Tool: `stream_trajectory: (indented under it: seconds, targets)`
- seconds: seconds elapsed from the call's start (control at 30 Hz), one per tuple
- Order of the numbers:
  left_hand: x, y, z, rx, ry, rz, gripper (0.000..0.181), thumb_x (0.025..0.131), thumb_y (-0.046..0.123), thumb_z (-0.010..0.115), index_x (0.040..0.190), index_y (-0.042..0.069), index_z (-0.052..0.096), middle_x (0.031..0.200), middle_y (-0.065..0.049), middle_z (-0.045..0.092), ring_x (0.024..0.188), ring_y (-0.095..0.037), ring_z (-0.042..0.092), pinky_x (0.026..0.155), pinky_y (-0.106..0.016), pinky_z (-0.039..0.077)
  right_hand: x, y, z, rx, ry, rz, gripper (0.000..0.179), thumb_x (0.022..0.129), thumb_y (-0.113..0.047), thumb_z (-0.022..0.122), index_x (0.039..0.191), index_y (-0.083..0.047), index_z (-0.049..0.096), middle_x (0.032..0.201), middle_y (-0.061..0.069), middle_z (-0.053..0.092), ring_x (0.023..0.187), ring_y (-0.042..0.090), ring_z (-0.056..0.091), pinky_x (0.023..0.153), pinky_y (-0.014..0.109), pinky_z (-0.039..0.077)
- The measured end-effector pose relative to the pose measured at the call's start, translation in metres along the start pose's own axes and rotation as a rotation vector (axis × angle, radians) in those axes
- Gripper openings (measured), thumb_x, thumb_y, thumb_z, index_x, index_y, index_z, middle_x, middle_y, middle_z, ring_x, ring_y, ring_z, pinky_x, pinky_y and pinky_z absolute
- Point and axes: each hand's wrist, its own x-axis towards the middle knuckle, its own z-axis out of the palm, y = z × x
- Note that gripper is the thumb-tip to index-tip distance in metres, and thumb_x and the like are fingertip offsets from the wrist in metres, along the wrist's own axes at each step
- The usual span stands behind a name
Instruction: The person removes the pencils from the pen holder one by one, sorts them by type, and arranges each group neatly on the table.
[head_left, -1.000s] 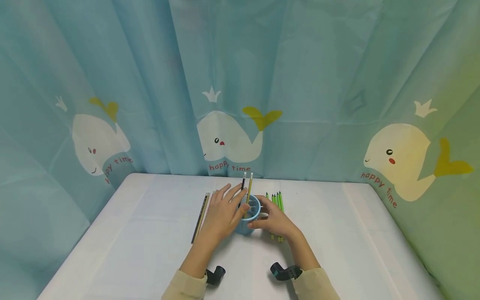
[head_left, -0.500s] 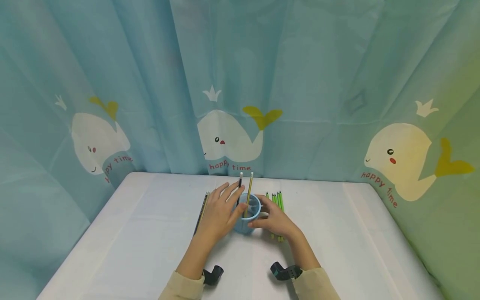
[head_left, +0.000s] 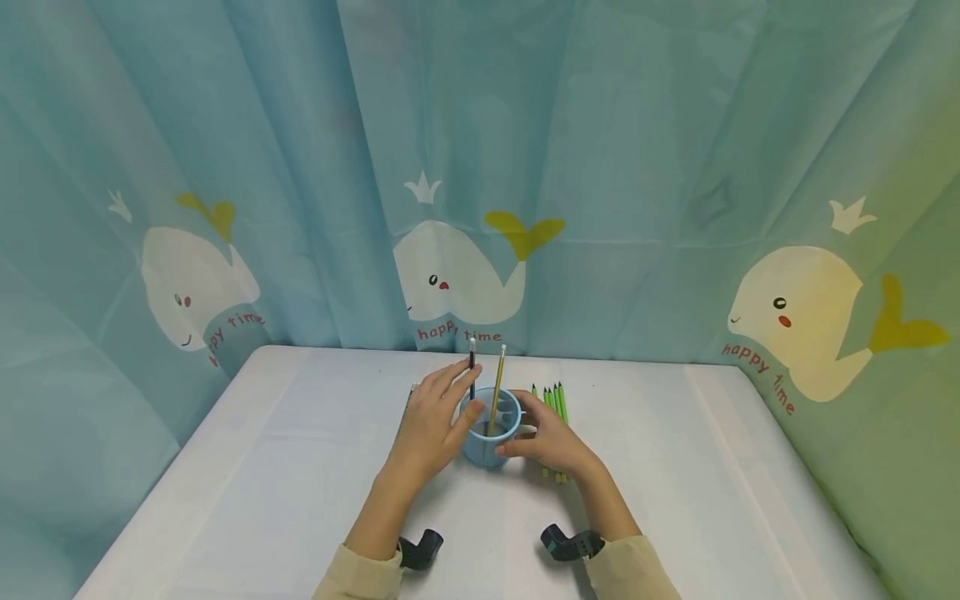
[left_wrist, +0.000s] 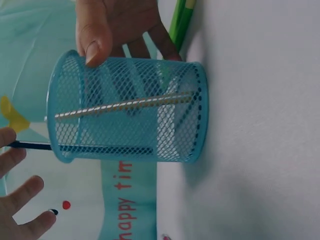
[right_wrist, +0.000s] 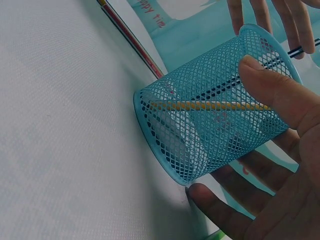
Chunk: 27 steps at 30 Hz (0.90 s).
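Note:
A light blue mesh pencil cup [head_left: 487,450] stands upright on the white table. My right hand [head_left: 551,433] grips it from the right, thumb and fingers round its wall. Inside leans a gold pencil [head_left: 498,375], its lower end near the bottom. My left hand [head_left: 431,421] is at the cup's left rim and pinches a dark pencil [head_left: 472,379] with a white top end. Through the mesh in the left wrist view, the lower end of this dark pencil [left_wrist: 100,148] shows inside the cup, above the bottom.
Several green pencils [head_left: 555,404] lie on the table to the right, partly behind my right hand. Striped pencils [right_wrist: 132,37] lie to the left, mostly hidden by my left hand in the head view. A blue whale-print curtain [head_left: 630,167] hangs behind the table [head_left: 697,483].
My left hand has shifted left with the dark pencil, which has swung from a rightward lean to upright and risen slightly. The cup has tipped or shifted little; my right hand stays in place.

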Motion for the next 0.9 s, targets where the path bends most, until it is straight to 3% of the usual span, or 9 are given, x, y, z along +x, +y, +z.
stream_trajectory:
  seconds: [0.23,0.4,0.7,0.9]
  targets:
    - [0.002,-0.001,-0.009,-0.102,0.011,-0.049,0.048,0.104,0.042,0.049,0.145,0.018,0.053,0.149,-0.005,0.05,0.134,-0.029,0.049,0.108,-0.057,0.044,0.001,0.0,0.0,0.0,0.001,-0.013,0.08,0.075,-0.018,0.087,0.144,-0.019,0.047,0.14,0.004,0.055,0.128,0.035,0.054,0.103,0.056,0.05]
    - [0.003,0.002,-0.016,-0.157,0.012,-0.087,0.05,0.104,0.047,0.045,0.146,0.021,0.051,0.15,-0.003,0.049,0.137,-0.027,0.047,0.108,-0.057,0.044,0.001,0.0,0.0,-0.006,0.01,-0.003,0.08,0.074,-0.018,0.088,0.143,-0.02,0.048,0.139,0.002,0.056,0.127,0.033,0.056,0.103,0.056,0.05]
    - [0.005,0.004,-0.028,-0.27,0.107,-0.035,0.049,0.105,0.043,0.046,0.144,0.015,0.053,0.146,-0.006,0.052,0.136,-0.026,0.049,0.11,-0.053,0.043,0.002,0.003,0.0,0.0,-0.001,-0.016,0.079,0.076,-0.016,0.087,0.144,-0.017,0.048,0.14,0.008,0.055,0.127,0.037,0.055,0.102,0.056,0.05]
    - [0.007,0.005,-0.035,-0.317,0.154,-0.034,0.046,0.102,0.033,0.058,0.144,0.014,0.053,0.142,-0.006,0.053,0.128,-0.023,0.055,0.096,-0.042,0.056,0.001,0.002,0.0,0.028,-0.012,-0.015,0.079,0.077,-0.013,0.086,0.145,-0.015,0.047,0.14,0.009,0.055,0.127,0.038,0.054,0.102,0.058,0.049]
